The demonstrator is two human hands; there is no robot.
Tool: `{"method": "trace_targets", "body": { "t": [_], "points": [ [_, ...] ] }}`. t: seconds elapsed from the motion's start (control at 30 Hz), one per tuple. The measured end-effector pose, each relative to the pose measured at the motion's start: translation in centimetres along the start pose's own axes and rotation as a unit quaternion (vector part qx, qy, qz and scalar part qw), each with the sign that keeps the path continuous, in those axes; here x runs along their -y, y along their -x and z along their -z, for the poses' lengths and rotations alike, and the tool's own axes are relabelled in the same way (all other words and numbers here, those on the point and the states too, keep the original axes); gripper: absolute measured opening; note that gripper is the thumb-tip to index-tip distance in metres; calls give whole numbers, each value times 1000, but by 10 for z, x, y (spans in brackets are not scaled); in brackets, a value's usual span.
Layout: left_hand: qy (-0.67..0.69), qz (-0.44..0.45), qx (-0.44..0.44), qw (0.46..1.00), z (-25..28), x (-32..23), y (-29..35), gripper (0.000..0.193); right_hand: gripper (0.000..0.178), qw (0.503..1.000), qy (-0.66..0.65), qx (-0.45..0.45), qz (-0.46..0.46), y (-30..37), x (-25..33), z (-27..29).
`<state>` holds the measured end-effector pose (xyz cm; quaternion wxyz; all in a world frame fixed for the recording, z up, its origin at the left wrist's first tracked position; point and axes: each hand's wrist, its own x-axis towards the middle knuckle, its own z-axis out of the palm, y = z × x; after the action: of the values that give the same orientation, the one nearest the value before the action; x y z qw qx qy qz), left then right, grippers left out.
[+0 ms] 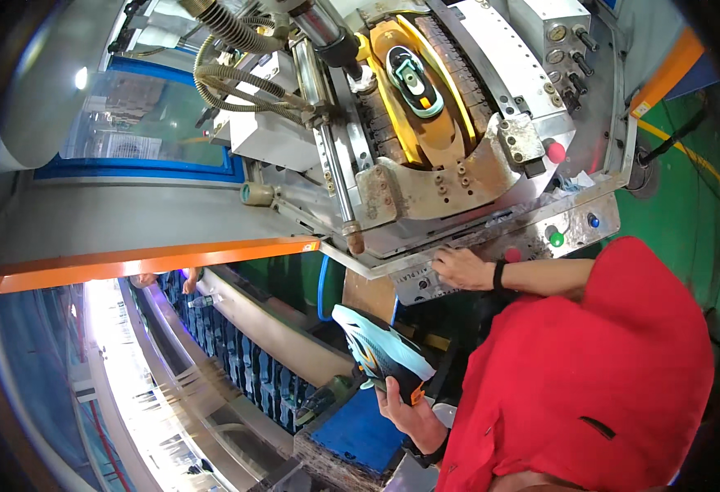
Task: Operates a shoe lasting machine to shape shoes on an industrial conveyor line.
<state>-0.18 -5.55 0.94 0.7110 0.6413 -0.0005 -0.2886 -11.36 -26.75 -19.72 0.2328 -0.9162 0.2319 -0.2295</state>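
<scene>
My left hand [413, 414] grips a shoe [384, 348] by its heel end, fingers closed round it. The shoe has a pale blue sole and a dark upper with orange touches, and it is held tilted beside the machine. My right hand [462, 269] rests on the machine's front control panel [491, 261], its fingers curled; what lies under them is hidden. Inside the machine, a second shoe [413, 80], dark with mint and white edges, sits between yellow side pads [405, 135].
The panel carries a green button [556, 239], a blue button [594, 220] and a red button [512, 255]. A red knob [555, 152] juts out above. At lower left runs a conveyor [269, 328] with dark shoes, near another person's hand [190, 283]. A blue-topped surface [356, 430] stands below my left hand.
</scene>
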Motion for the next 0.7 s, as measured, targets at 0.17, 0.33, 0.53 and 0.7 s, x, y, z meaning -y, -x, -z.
{"method": "trace_targets", "body": {
  "t": [0.17,0.33,0.53,0.7],
  "points": [
    [11,2,0,1000,0,5,14,43,24,991,94,45,84,12,-33,-45],
    [36,14,-14,999,-2,1,16,43,20,971,-201,-117,-57,-46,27,90],
    [32,33,-15,999,-9,14,15,44,66,812,-15,-569,128,-227,-35,384],
    [56,16,-24,998,-5,19,24,40,72,835,-153,-528,32,-311,-25,429]
  ]
}}
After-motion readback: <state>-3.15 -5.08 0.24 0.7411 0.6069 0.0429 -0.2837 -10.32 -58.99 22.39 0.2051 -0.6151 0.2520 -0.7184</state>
